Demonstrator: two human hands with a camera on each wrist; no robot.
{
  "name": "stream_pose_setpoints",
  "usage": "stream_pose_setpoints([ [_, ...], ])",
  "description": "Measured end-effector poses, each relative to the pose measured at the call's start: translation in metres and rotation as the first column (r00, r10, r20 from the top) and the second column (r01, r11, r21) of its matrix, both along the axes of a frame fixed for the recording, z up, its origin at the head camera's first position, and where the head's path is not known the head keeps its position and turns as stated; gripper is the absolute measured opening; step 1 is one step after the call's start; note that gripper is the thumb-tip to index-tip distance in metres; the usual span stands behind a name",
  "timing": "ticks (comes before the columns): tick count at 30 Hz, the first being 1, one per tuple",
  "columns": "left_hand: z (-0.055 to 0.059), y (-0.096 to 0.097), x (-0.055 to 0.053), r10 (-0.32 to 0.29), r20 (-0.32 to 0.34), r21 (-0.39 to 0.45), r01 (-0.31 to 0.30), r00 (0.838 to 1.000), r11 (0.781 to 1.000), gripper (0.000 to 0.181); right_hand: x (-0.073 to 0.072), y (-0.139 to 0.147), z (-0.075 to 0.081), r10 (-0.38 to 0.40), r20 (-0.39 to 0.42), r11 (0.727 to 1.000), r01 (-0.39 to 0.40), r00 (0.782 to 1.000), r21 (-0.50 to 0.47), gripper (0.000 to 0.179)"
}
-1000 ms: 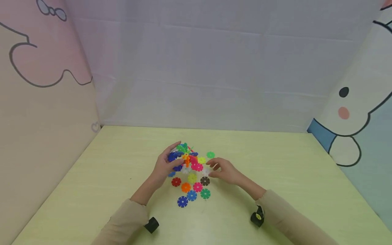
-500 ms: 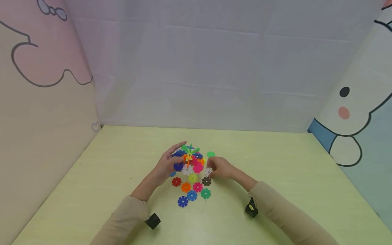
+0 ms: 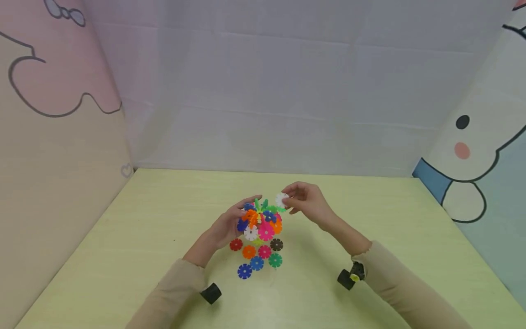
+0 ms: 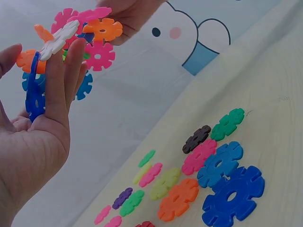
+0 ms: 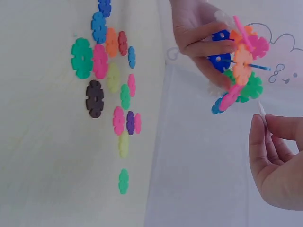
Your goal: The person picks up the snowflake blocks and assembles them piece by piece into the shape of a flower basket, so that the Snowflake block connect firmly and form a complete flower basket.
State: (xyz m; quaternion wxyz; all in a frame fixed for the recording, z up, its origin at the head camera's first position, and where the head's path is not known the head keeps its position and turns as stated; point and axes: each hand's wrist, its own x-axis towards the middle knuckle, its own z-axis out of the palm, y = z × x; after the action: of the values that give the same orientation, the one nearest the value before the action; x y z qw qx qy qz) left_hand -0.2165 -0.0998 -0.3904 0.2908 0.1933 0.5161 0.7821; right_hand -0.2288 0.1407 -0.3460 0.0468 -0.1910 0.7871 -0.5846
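My left hand (image 3: pixel 226 228) holds up a cluster of interlocked snowflake discs (image 3: pixel 266 231) in orange, pink, blue, green and white, above the table. In the left wrist view its fingers curl around the blue and white side of the cluster (image 4: pixel 99 56). My right hand (image 3: pixel 312 205) pinches a single white snowflake disc (image 3: pixel 281 200) between thumb and fingertips, just right of the cluster. The right wrist view shows that white disc (image 5: pixel 263 113) edge-on, close below the cluster's green disc (image 5: pixel 251 87).
Loose snowflake discs lie flat on the pale table (image 3: pixel 349 228) below the hands, among them a dark blue one (image 3: pixel 244 271), a green one (image 3: pixel 275 260) and a dark brown one (image 5: pixel 94 99). A grey-white sheet (image 3: pixel 255 91) hangs behind the table, with printed panels at both sides.
My right hand reached down to the loose discs, took the white disc and lifted it up beside the cluster. The left hand shifted slightly right, turning the cluster.
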Motion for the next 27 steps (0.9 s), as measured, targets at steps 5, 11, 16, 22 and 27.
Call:
stream_pose_setpoints([
  [5, -0.007, 0.007, -0.005, -0.015, -0.013, -0.063, 0.014, 1.000, 0.998, 0.051, 0.001, -0.005, 0.009, 0.000, -0.027, 1.000, 0.000, 1.000, 0.030, 0.020],
  [11, -0.015, 0.010, -0.009, -0.026, -0.052, -0.155, 0.017, 0.998, 0.988, 0.055, 0.001, -0.006, 0.008, 0.016, -0.047, 0.993, -0.010, 0.999, 0.114, 0.018],
  [16, -0.015, 0.009, -0.008, -0.039, -0.088, -0.198, 0.021, 0.995, 0.980, 0.055, 0.001, -0.003, 0.009, 0.117, -0.095, 0.975, -0.096, 0.989, 0.202, 0.017],
  [22, -0.010, 0.013, -0.001, 0.114, -0.133, -0.202, -0.139, 0.985, 0.969, 0.056, 0.004, -0.004, 0.005, 0.063, -0.161, 0.985, -0.035, 0.985, 0.171, 0.016],
  [27, -0.005, 0.028, 0.007, 0.387, -0.177, -0.246, -0.422, 0.905, 0.873, 0.051, 0.011, -0.008, -0.003, -0.107, -0.263, 0.992, 0.119, 0.959, 0.032, 0.017],
])
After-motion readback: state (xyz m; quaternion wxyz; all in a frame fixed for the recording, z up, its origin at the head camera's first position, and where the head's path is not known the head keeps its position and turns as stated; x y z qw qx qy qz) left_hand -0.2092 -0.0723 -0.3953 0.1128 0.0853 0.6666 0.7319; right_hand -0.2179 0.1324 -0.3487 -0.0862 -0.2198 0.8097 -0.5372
